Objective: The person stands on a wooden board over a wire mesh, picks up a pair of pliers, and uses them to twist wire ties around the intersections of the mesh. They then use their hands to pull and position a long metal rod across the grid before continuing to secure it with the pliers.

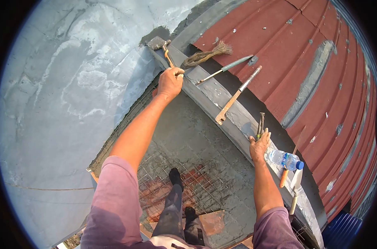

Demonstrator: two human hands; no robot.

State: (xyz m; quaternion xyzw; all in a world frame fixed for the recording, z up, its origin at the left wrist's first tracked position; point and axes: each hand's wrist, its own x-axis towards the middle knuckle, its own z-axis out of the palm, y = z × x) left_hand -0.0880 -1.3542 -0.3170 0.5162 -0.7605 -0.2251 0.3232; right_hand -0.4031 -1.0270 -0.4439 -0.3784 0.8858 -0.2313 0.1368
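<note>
My left hand point(170, 82) is closed around the handle of a hammer point(158, 43), whose head rests at the upper end of the grey concrete ledge point(215, 93). Lower down the same ledge, my right hand point(260, 146) lies by the pliers point(260, 124), fingers partly spread; whether it grips their handles is unclear. A water bottle point(284, 159) with a blue cap lies just right of that hand. Between the hands, a brush of bristles point(208, 55), a thin grey-handled tool point(226, 69) and a rusty bar tool point(238, 95) lie across the ledge.
A trowel point(295, 182) and an orange-handled tool point(284, 177) lie below the bottle. Red corrugated roofing point(288, 62) slopes away right. Wire mesh point(201, 182) covers the floor around my feet. A grey wall point(72, 103) stands left, and a thin rod point(51, 189) crosses it.
</note>
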